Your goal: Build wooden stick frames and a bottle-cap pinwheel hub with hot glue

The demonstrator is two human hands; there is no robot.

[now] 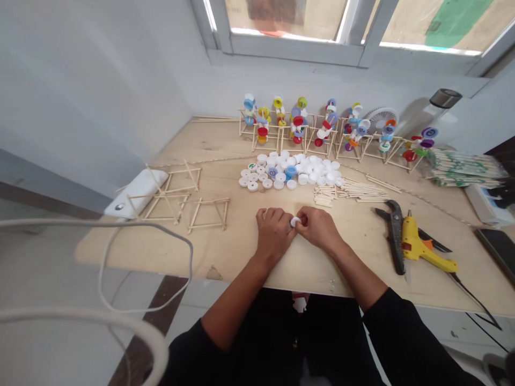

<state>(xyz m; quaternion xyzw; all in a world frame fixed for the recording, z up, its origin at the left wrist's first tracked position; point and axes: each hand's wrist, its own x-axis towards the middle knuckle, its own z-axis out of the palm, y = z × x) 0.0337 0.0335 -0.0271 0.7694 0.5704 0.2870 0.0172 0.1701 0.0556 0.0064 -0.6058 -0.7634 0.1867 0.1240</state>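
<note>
Between my two hands, low over the near part of the table, is a small white bottle cap (295, 221). My left hand (274, 231) is closed with its fingertips on the cap's left side. From the right, my right hand (318, 228) pinches the same cap between thumb and fingers. Part of the cap is hidden by the fingers. Just beyond the hands lies a pile of mostly white bottle caps (277, 184), with a few blue ones among them. Short wooden sticks (362, 190) lie to the right of that pile.
Stick frames holding wheels of coloured caps (298, 126) line the back. Bare stick frames (209, 214) stand at left, near a white power bank-like box (139, 193) and cable. A yellow glue gun (422, 249), black-handled cutters (396, 236) and a phone (497, 249) lie at right.
</note>
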